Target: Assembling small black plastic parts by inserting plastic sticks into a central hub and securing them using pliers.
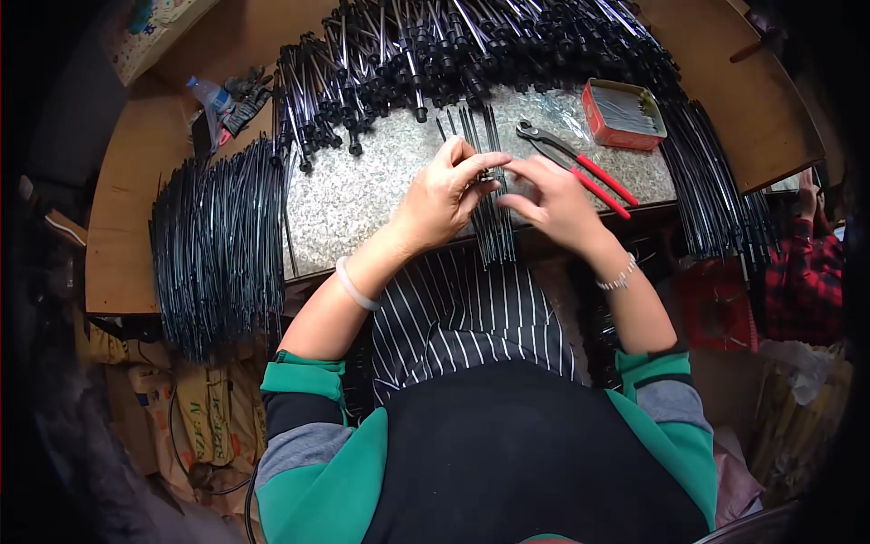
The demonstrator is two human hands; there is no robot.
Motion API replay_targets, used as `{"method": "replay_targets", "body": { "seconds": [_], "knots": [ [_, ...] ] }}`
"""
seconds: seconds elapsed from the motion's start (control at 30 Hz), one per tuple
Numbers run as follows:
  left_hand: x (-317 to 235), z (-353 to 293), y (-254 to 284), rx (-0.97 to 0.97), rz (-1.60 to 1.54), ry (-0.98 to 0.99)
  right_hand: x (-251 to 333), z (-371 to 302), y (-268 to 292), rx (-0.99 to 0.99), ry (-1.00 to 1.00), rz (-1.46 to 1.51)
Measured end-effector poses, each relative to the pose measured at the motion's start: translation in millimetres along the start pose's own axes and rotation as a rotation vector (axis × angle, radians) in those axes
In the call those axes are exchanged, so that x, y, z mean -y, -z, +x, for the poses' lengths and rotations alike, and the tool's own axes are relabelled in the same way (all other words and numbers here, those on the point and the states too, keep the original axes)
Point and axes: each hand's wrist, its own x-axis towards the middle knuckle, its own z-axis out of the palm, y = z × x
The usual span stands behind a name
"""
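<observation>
Several thin dark rods (494, 238) lie side by side, running from the speckled grey worktop (353, 195) over its front edge. Above them, my left hand (447, 192) is closed, thumb and fingers curled round a small dark part I cannot make out. My right hand (560, 201) meets it at the fingertips, its thumb apart from the forefinger. Motion smears its fingers, and whether they hold anything is unclear. To the right of my hands lie pliers (589, 170) with red handles and dark jaws.
Metal rods with black end fittings (399, 68) are heaped along the back. Dark rods hang over the left edge (217, 254) and the right (720, 181). A red tin (625, 138) holds thin pieces. A bottle (210, 94) stands back left. Another person's checked sleeve (802, 286) shows at right.
</observation>
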Motion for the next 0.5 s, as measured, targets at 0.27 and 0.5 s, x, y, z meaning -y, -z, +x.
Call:
{"method": "replay_targets", "body": {
  "seconds": [0.27, 0.5],
  "knots": [
    [13, -14, -4, -0.104, -0.133, -0.042, -11, 30, -28, 0.145, 0.119, 0.119],
    [0, -24, 10, -0.175, -0.158, -0.448, -4, 22, -27, 0.281, 0.112, 0.029]
  ]
}}
